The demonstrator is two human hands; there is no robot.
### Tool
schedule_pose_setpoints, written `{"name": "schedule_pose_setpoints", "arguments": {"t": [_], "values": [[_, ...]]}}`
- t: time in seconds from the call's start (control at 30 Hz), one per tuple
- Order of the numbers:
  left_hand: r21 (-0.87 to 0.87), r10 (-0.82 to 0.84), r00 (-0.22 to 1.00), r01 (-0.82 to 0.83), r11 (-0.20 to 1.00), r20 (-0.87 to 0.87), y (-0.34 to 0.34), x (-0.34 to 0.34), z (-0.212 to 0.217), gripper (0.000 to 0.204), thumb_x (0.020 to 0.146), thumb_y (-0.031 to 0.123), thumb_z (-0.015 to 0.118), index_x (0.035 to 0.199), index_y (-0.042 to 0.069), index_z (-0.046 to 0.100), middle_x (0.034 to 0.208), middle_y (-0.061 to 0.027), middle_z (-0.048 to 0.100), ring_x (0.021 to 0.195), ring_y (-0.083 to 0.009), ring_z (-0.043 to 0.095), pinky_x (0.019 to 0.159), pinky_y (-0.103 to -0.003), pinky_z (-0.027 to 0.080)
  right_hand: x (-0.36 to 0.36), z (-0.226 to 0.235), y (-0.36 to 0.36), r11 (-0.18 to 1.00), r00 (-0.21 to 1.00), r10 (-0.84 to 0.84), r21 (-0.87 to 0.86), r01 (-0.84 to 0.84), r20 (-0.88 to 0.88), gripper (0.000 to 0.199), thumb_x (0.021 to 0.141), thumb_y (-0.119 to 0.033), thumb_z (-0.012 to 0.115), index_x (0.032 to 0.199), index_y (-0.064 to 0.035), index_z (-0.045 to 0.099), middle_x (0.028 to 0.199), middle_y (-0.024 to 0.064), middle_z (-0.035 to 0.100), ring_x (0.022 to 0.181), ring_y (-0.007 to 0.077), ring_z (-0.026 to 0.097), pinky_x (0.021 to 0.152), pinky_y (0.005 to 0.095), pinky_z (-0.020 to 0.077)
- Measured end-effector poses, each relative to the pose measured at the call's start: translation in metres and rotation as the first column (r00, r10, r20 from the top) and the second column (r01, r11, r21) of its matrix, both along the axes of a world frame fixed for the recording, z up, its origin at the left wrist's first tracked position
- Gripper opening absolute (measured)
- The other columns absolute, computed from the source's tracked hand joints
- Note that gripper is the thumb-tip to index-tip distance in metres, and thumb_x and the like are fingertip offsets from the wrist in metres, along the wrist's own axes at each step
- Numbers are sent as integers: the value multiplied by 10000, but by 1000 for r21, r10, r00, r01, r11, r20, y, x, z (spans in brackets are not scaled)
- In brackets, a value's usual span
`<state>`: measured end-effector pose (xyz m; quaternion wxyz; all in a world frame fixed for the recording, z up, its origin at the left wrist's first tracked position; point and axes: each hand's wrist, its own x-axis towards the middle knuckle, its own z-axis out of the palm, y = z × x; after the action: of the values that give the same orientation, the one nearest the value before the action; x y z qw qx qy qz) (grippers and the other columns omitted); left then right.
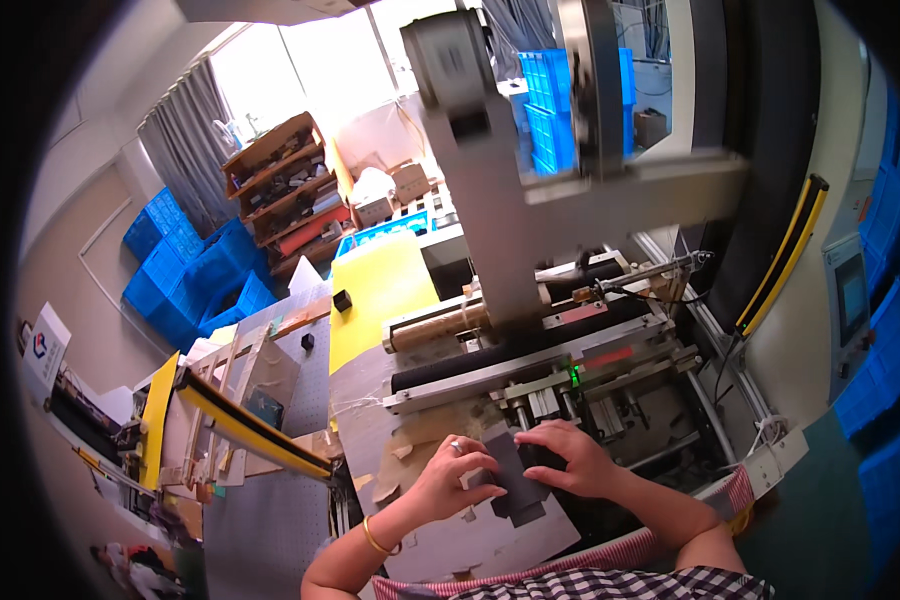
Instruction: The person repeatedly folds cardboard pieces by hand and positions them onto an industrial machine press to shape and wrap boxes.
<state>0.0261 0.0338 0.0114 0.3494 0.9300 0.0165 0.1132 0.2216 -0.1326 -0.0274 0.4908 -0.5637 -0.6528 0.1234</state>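
A dark grey card piece (515,482) with flap-like edges lies in front of me on the worn board of the machine bench. My left hand (455,480), with a ring and a yellow bangle, has its curved fingers and thumb at the card's left edge. From the other side, my right hand (573,458) grips the card near its upper right edge, thumb below and fingers above. Part of each edge is hidden under the fingertips. Just beyond my hands is a machine with a black roller (510,352) and metal rails; a green light (575,375) glows on it.
A blurred metal machine arm (500,200) stands over the rollers. Yellow-and-black guard bars (255,425) flank me on the left and right (785,255). Yellow sheet (380,295), small black block (342,300), blue crates (185,270), a wooden shelf (290,190) and a control screen (850,290) surround the bench.
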Motion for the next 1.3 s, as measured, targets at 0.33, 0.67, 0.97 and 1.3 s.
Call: {"name": "schedule_pose_setpoints", "arguments": {"t": [0.33,0.67,0.97,1.3], "values": [[-266,258,934,-191,945,246,84,119,12,486,748,23,782,1190,58,585,1204,-76,607,1073,-189,599,896,-321,474,127,34,95,999,997,-22,-26,20,-79,605,815,-175,764,1338,-26,500,1067,79,666,987,195,624,931,351,461],[40,197,923,-223,974,331,178,224,48,798,723,153,839,1403,111,423,1079,-99,680,1018,-263,634,908,-379,488,216,71,190,997,996,-71,12,72,-58,671,797,-157,794,1376,-47,471,1024,80,698,902,156,658,842,299,521],[-167,161,934,-112,980,319,77,42,8,668,766,114,809,1351,71,488,1293,-146,562,1161,-294,553,971,-390,457,-10,-41,66,997,951,65,-7,-71,-302,158,919,-112,618,1049,-40,671,958,80,709,874,202,669,809,324,522],[-364,977,-185,-921,-136,103,0,-513,-237,161,852,194,646,875,49,713,742,-126,691,687,-200,671,659,-329,529,-291,-49,2,360,617,457,-501,-787,-641,296,984,-172,579,1211,12,623,1042,56,704,961,91,617,867,238,482]]}}
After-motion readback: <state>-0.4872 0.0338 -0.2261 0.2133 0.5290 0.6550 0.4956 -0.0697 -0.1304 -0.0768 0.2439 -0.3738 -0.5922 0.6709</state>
